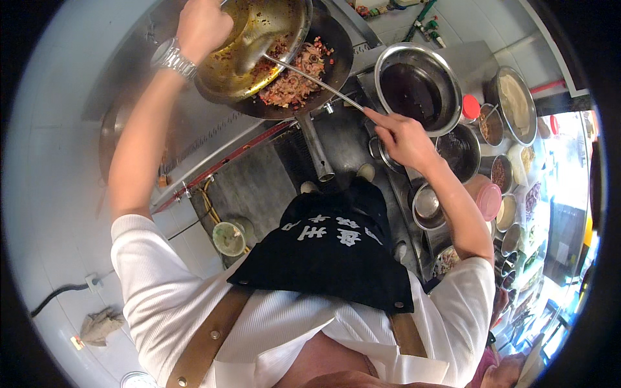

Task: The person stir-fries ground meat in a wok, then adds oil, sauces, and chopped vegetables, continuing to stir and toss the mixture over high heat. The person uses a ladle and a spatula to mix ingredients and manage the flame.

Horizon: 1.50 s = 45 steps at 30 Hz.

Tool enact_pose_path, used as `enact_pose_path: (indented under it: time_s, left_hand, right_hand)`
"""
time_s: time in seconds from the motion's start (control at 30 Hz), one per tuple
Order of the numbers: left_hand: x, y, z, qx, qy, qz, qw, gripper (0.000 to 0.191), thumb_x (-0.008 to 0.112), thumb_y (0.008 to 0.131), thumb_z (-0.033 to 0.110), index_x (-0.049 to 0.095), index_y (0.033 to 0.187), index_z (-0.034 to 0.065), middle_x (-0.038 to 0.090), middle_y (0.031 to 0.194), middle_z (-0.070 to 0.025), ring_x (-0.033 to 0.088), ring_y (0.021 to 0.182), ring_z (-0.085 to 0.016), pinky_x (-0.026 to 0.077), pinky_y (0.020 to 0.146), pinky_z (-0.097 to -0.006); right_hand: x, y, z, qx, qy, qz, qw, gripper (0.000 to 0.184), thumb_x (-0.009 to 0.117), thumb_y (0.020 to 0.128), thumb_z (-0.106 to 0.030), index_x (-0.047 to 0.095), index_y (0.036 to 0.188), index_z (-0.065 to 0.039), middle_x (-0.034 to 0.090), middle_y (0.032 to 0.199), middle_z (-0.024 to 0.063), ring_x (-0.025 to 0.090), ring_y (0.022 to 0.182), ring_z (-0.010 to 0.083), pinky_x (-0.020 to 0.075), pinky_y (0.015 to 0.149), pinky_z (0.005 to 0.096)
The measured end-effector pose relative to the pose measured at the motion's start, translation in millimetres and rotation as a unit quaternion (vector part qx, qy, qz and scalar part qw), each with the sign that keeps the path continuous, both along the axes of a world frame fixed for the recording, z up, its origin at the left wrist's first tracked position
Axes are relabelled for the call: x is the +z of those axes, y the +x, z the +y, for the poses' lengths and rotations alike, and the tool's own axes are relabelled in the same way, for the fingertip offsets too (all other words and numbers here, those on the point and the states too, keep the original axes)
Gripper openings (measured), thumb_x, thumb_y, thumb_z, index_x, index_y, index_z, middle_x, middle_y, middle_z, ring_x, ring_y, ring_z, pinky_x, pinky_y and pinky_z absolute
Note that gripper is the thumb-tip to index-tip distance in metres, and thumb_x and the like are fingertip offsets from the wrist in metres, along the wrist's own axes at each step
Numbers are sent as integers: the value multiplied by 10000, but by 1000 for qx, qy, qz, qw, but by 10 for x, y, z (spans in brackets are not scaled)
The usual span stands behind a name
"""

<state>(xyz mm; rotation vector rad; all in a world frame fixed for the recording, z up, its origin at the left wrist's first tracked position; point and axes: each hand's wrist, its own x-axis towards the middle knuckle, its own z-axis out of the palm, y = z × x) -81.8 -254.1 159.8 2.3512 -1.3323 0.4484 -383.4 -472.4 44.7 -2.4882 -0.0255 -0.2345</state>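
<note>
My left hand [206, 26], with a metal-band watch on the wrist, grips the rim of a steel basin [237, 77]. The basin is tilted over a dark wok [342, 53], its inside coated with oil and reddish bits. In the wok lies chopped food [296, 87], pale brown pieces mixed with red bits. My right hand [407, 140] holds the end of a long-handled ladle [320, 83], whose bowl rests inside the tilted basin. The wok's hollow metal handle [315, 148] points towards me, with neither hand on it.
To the right stand a steel basin of dark liquid [412, 92], a red-lidded jar [469, 107], a bowl of pale contents [513, 106] and several pots. A red pipe [228, 155] runs along the stove front. A small bucket [229, 238] is low at left. Another person [504, 371] is at lower right.
</note>
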Motion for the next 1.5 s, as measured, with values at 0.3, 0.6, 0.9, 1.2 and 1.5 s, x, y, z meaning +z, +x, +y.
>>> enact_pose_path:
  time_s: [0.3,0.6,0.9,1.2,1.5]
  left_hand:
    - [-142,-80,-95,2,28,-77,997,497,463,657,-100,648,1105,9,615,1192,-145,524,1184,-337,429,1010,-392]
    - [-140,-71,-100,16,38,-139,989,452,507,662,-75,658,1082,-5,624,1178,-150,529,1173,-342,396,1038,-418]
    - [-166,105,-77,39,30,-126,991,425,527,663,-52,654,1066,-4,636,1144,-154,555,1123,-336,446,973,-395]
    - [58,214,-104,58,-17,-91,994,420,534,716,15,672,1096,125,640,1069,-196,613,988,-357,495,846,-402]
    - [123,272,-56,101,-63,-25,993,467,490,709,-9,671,1116,133,638,974,-239,621,935,-391,493,795,-416]
  right_hand:
    - [27,-142,48,-25,-82,-6,996,434,568,859,-60,564,1278,-175,574,805,127,594,679,333,487,622,420]
    - [-20,-124,396,-126,-46,96,986,433,565,865,-70,549,1290,-147,583,811,161,593,676,354,485,632,435]
    - [-2,-294,608,-114,-17,121,986,401,541,883,-101,544,1282,-143,578,780,175,608,655,375,499,597,456]
    - [-479,-404,650,-133,76,100,983,380,540,884,-85,562,1263,-116,622,830,206,608,709,387,504,639,432]
    - [-551,-392,827,-143,438,51,886,394,543,920,-100,519,1311,-55,489,639,71,423,613,91,412,584,254]
